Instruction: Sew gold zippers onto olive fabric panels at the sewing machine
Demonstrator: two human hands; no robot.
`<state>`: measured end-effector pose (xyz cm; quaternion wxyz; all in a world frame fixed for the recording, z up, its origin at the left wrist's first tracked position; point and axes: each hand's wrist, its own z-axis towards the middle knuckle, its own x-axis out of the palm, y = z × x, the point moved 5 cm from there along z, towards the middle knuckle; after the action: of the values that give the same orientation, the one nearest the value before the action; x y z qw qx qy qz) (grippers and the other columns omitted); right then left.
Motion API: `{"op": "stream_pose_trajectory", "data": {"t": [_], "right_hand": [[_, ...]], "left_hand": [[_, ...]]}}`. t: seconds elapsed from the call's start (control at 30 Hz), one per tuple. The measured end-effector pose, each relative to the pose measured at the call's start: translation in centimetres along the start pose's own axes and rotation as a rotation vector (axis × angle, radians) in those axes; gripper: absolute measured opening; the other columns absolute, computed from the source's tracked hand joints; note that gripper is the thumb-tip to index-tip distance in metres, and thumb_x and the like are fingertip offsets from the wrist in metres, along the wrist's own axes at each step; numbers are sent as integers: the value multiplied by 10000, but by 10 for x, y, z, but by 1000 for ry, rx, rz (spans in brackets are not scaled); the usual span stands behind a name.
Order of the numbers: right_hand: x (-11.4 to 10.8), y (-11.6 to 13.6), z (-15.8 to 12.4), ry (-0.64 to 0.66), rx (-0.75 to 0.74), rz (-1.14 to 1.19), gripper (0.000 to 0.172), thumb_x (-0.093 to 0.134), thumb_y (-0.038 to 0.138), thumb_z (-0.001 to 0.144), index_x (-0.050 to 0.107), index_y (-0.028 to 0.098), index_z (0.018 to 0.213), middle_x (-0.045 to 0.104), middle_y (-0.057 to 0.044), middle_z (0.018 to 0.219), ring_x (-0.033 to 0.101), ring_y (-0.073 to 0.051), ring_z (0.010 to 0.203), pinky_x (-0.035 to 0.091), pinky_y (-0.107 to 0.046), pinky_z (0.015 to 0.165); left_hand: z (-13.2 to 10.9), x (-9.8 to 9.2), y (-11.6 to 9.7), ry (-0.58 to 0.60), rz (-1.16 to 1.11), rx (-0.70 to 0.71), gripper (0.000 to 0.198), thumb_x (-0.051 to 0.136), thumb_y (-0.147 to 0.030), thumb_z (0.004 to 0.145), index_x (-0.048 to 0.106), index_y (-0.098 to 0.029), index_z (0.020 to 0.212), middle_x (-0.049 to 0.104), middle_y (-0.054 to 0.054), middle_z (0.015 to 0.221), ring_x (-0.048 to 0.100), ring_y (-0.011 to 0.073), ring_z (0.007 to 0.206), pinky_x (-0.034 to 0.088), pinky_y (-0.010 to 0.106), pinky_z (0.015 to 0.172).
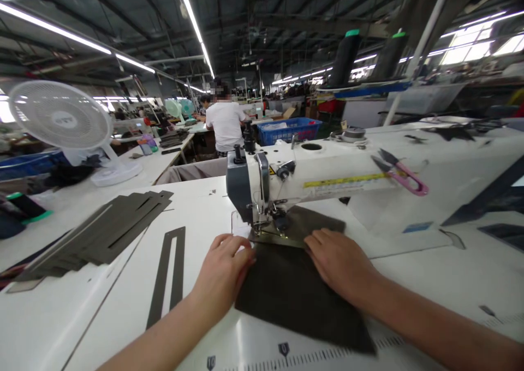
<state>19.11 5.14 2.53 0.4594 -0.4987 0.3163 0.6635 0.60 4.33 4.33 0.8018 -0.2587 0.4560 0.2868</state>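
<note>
My left hand (223,267) rests open against the edge of the dark fabric panel (298,300), my right hand (338,262) lies flat on top of it, neither gripping, and the panel's far end runs under the presser foot (258,233) of the sewing machine (315,177) on the white sewing table (102,322)

Table: white sewing table (88,319), with the rest of this list on it.
Landmark: sewing machine (262,185), standing on the table.
In front of the machine: dark cloth panel (303,300), lying flat, its far end under the needle.
Left of the machine: overlapping pile of dark cloth strips (102,232), and one long slotted strip (166,275) just beside it.
Nearer than the panel: printed ruler (311,357), along the table.
</note>
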Motion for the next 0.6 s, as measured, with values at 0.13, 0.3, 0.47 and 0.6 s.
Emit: {"op": "stream_pose_trajectory", "data": {"t": [0.13, 0.3, 0.47, 0.6], "right_hand": [[-22, 28, -13, 298, 41, 342, 291, 485, 286, 842, 577, 187, 584, 604, -11, 573, 569, -153, 561, 301, -255, 500], [-33, 40, -6, 348, 66, 518, 328, 475, 311, 850, 554, 170, 565, 586, -6, 559, 530, -128, 531, 260, -242, 485], [-38, 40, -3, 310, 4, 429, 252, 531, 269, 816, 543, 177, 582, 586, -2, 565, 547, -144, 547, 269, -254, 494], [-64, 46, -18, -36, -139, 247, 181, 550, 191, 774, 532, 189, 594, 576, -5, 553, 540, -162, 500, 314, -276, 471]], "left_hand": [[-10, -10, -20, -13, -168, -12, 233, 535, -96, 810, 583, -213, 1006, 595, 42, 980, 521, 200, 914, 392, 369, 834], [5, 4, -20, -4, -248, 42, 195, 634, -136, 758, 584, -206, 932, 602, 37, 988, 529, 197, 936, 387, 355, 836], [17, 8, -17, -21, -215, 118, 102, 628, -184, 765, 568, -186, 847, 611, 34, 915, 546, 187, 896, 394, 330, 799], [22, 2, -23, -5, -161, 234, 102, 480, -153, 830, 555, -175, 764, 618, 37, 835, 563, 176, 825, 396, 318, 748]]}}
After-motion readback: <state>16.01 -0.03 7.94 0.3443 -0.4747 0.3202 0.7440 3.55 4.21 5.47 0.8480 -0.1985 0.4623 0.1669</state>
